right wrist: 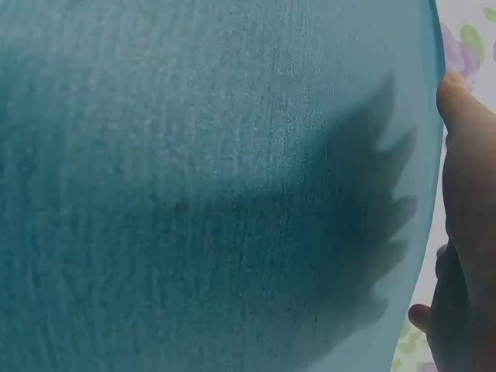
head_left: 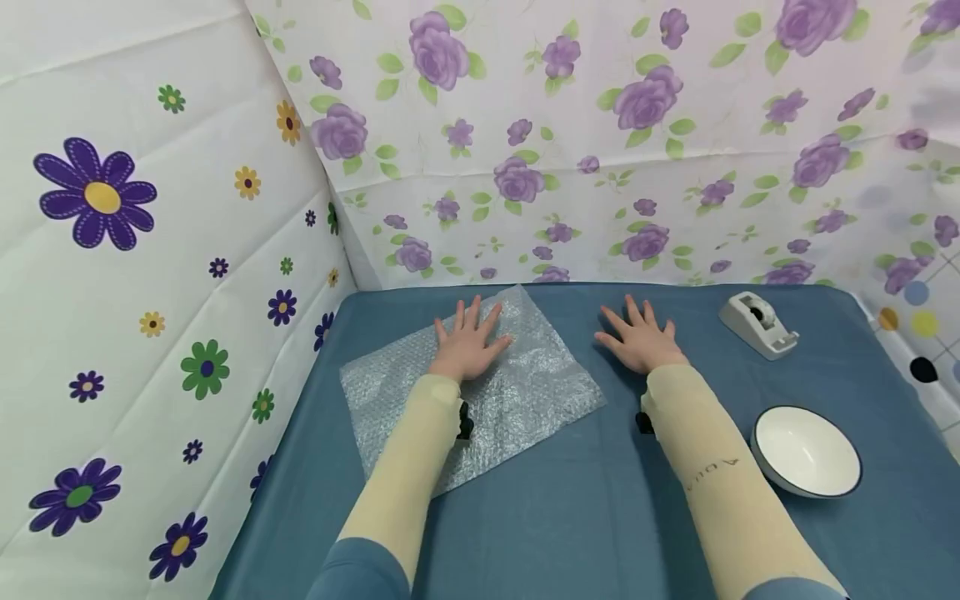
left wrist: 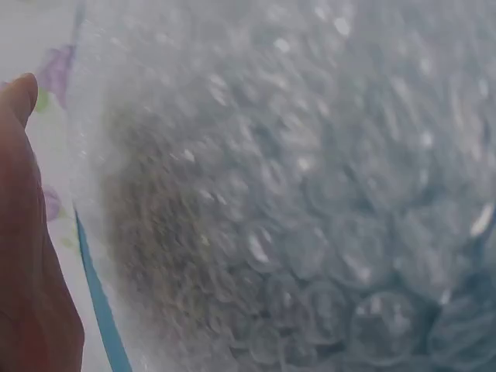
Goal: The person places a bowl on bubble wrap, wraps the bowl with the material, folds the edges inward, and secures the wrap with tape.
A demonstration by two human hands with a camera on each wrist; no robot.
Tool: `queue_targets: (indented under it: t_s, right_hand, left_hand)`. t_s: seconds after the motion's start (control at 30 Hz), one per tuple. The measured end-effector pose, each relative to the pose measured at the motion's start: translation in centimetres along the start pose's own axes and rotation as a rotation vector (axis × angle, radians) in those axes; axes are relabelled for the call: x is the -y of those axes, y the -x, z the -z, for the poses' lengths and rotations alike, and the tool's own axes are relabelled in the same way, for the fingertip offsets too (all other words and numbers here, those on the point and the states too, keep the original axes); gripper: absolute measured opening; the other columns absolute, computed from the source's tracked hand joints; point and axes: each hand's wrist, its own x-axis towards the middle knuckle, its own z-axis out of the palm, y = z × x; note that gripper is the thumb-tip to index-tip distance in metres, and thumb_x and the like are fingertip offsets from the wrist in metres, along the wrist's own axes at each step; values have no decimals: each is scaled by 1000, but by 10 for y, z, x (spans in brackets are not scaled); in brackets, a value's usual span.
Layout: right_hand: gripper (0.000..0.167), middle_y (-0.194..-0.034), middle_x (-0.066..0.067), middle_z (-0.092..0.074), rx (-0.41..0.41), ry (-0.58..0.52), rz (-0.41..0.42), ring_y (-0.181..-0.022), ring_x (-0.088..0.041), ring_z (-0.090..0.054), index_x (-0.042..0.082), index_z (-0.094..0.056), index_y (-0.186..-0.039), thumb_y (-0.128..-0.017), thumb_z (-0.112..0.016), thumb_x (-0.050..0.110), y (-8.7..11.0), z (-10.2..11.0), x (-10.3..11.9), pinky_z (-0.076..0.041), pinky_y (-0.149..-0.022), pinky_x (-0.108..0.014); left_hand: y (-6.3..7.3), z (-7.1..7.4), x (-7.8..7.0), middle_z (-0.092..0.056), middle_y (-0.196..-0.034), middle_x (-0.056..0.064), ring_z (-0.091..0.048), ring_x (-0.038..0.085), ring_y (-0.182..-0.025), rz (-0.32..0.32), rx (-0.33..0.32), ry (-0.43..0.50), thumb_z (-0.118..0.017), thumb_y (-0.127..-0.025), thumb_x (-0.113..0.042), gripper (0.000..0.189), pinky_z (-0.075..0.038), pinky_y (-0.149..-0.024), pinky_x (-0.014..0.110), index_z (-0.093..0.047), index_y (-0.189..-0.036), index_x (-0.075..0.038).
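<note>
A sheet of clear bubble wrap (head_left: 525,400) lies flat and askew on the blue tabletop (head_left: 525,542), left of the middle. Over its upper part my left hand (head_left: 467,343) is held with fingers spread and nothing in it. In the left wrist view, the bubbles of the wrap (left wrist: 310,232) fill most of the picture, the hand showing at the left edge. My right hand (head_left: 641,337) is spread over the cloth to the right of the wrap, also holding nothing. Its finger-shaped shadow falls on the blue cloth (right wrist: 232,93) in the right wrist view.
A white tape dispenser (head_left: 759,325) stands at the back right of the table. Nearer, right of my right forearm, is a white bowl (head_left: 806,450) with a dark rim. Flower-printed sheets (head_left: 517,179) hang behind the table and along its left side.
</note>
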Motion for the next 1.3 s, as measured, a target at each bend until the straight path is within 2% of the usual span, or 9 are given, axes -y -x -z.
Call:
queue_targets:
  t_s: [0.23,0.37,0.47,0.57,0.7,0.9,1.1,1.2,1.3]
  right_hand:
    - [79,-177,-25,6,-1,-84,68,-159,-50,20,22,-17,-174,-111,-33,67,5,1,4,1,-117,-82]
    - [77,-177,-26,-3,-11,-123,139,-160,-52,9,21,-21,-174,-112,-42,61,13,1,12,-6,-117,-82]
    - [73,-175,-27,-13,-4,-128,188,-160,-52,-4,18,-27,-172,-113,-49,53,21,0,19,-11,-117,-82]
    - [67,-173,-27,-24,3,-126,252,-159,-52,-18,15,-35,-170,-113,-55,44,29,-2,29,-20,-118,-79]
    - [61,-169,-24,-36,-2,-111,370,-154,-47,-35,12,-44,-165,-111,-62,33,37,-10,45,-35,-118,-67]
    - [62,-171,-15,-37,-4,-69,534,-159,-44,-27,8,-47,-163,-109,-67,29,42,-25,73,-33,-122,-62]
    - [71,-176,-17,-20,95,-30,506,-162,-44,-12,16,-38,-168,-108,-67,38,45,-39,89,-23,-125,-65]
    - [73,-178,-18,-12,152,-5,461,-163,-43,-8,21,-34,-170,-108,-64,43,46,-44,90,-14,-127,-67]
    - [71,-178,-16,-11,150,5,440,-164,-41,-7,24,-34,-170,-108,-62,45,48,-46,88,-11,-127,-68]
  left_hand:
    - [16,14,1,0,-180,10,4,38,-165,-56,10,178,-32,-109,-71,79,5,-122,76,-16,-174,-29]
    - [29,19,8,-13,-179,12,-4,36,-165,-76,32,245,-33,-111,-68,77,1,-125,72,-27,-172,-22]
    - [40,20,15,-26,-176,13,-17,36,-163,-110,23,278,-34,-112,-65,75,-7,-126,70,-34,-170,-18]
    - [54,21,21,-37,-170,15,-29,37,-159,-162,-2,308,-39,-114,-57,70,-17,-127,65,-40,-167,-12]
    - [79,22,29,-43,-166,19,-36,40,-156,-214,-21,342,-48,-115,-44,62,-27,-126,58,-44,-164,-5]
    - [113,19,39,-40,-167,23,-34,44,-156,-209,-31,371,-57,-113,-33,59,-29,-124,63,-45,-163,-4]
    - [138,10,51,-31,-170,26,-29,48,-157,-172,-24,358,-61,-112,-31,62,-27,-122,68,-42,-164,-4]
    - [147,4,59,-27,-171,27,-23,49,-158,-142,-20,362,-62,-111,-31,65,-20,-123,72,-40,-165,-3]
    - [152,0,66,-26,-172,27,-16,49,-160,-119,-37,376,-62,-111,-32,66,-12,-122,76,-39,-165,-2]
